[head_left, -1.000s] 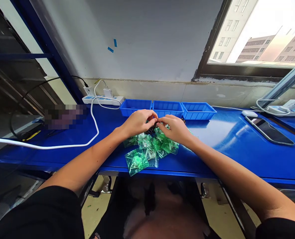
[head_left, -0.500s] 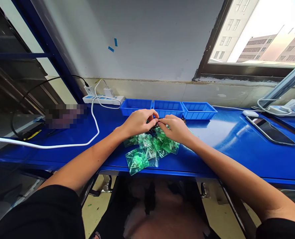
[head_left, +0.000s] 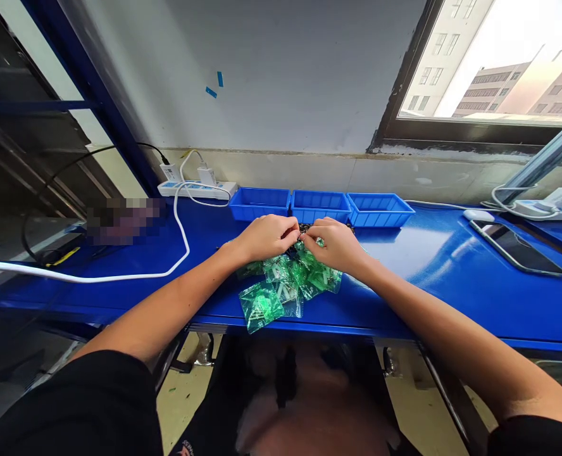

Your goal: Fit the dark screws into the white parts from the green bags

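Observation:
Several clear packets with green and white contents (head_left: 261, 306) lie in a pile on the blue table (head_left: 433, 304) near its front edge. Above the back of this pile, my left hand (head_left: 272, 237) is closed in a pinch, its fingertips meeting those of my right hand (head_left: 331, 242). My right hand is pinched too. Whatever they hold between them is too small to make out. Small dark pieces (head_left: 304, 227) show behind and between the fingers, partly hidden by both hands.
Three blue bins (head_left: 261, 204) stand in a row behind my hands. A power strip (head_left: 195, 190) with a white cable (head_left: 182, 234) is at the back left. A phone (head_left: 516, 247) and a white case (head_left: 479, 216) lie on the right.
My left hand's fingers have lowered and curled closer together, and my right fingertips have dipped slightly. The packets have not moved.

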A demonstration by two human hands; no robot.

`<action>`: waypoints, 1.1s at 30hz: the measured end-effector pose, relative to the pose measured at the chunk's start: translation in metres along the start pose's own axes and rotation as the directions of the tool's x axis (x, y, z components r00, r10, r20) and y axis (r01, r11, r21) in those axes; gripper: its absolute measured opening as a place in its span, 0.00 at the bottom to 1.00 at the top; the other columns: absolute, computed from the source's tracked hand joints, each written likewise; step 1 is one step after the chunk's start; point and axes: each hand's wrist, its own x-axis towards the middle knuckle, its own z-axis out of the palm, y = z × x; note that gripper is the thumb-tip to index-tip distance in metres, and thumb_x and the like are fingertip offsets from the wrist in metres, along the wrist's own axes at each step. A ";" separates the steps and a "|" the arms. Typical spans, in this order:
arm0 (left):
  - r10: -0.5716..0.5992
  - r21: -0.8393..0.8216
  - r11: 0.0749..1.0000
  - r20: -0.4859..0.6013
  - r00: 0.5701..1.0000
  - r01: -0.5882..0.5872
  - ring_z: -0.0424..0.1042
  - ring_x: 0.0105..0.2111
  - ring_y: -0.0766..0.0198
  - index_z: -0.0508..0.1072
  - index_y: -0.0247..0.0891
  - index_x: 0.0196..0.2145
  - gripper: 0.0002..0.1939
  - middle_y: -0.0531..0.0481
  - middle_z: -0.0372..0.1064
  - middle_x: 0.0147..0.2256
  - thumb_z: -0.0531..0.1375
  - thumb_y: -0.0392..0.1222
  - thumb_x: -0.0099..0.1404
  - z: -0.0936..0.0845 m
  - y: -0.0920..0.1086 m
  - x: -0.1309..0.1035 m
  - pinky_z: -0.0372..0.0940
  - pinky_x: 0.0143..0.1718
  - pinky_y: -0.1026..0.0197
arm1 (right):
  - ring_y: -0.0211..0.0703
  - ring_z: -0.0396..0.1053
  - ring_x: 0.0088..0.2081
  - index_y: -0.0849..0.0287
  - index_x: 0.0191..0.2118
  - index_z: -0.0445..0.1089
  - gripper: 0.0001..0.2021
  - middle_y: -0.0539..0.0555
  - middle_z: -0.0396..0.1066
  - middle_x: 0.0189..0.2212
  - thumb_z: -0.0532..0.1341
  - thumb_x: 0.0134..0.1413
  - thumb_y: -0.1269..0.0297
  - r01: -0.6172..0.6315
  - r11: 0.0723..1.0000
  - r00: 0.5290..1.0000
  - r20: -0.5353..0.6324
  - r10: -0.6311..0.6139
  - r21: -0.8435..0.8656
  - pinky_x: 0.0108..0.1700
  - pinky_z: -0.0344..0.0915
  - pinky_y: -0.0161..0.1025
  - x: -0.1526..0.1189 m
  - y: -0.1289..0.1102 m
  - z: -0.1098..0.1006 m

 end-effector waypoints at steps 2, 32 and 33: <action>-0.010 -0.005 1.000 -0.007 1.000 0.010 0.63 0.23 0.65 0.70 0.37 0.28 0.11 0.51 0.69 0.24 0.50 0.39 0.63 0.000 0.000 0.000 0.52 0.26 0.63 | 0.40 0.62 0.32 0.60 0.26 0.72 0.12 0.53 0.69 0.26 0.55 0.58 0.65 -0.011 1.000 1.000 -0.021 0.011 0.019 0.32 0.53 0.37 0.000 0.002 0.000; 0.005 0.008 1.000 -0.017 1.000 -0.005 0.65 0.24 0.66 0.72 0.37 0.31 0.13 0.50 0.71 0.25 0.49 0.41 0.64 -0.001 -0.002 0.001 0.53 0.26 0.64 | 0.42 0.62 0.35 0.58 0.33 0.73 0.11 0.53 0.70 0.30 0.53 0.61 0.67 0.016 0.999 0.999 0.045 -0.014 -0.042 0.36 0.54 0.36 -0.001 0.003 0.001; 0.004 0.001 1.000 -0.012 1.000 -0.004 0.66 0.24 0.65 0.73 0.37 0.32 0.13 0.50 0.72 0.26 0.50 0.41 0.64 -0.001 -0.002 0.001 0.53 0.26 0.64 | 0.42 0.62 0.35 0.57 0.32 0.72 0.11 0.53 0.70 0.30 0.53 0.61 0.66 0.005 0.999 0.999 0.040 -0.003 -0.050 0.35 0.53 0.36 -0.001 0.003 0.000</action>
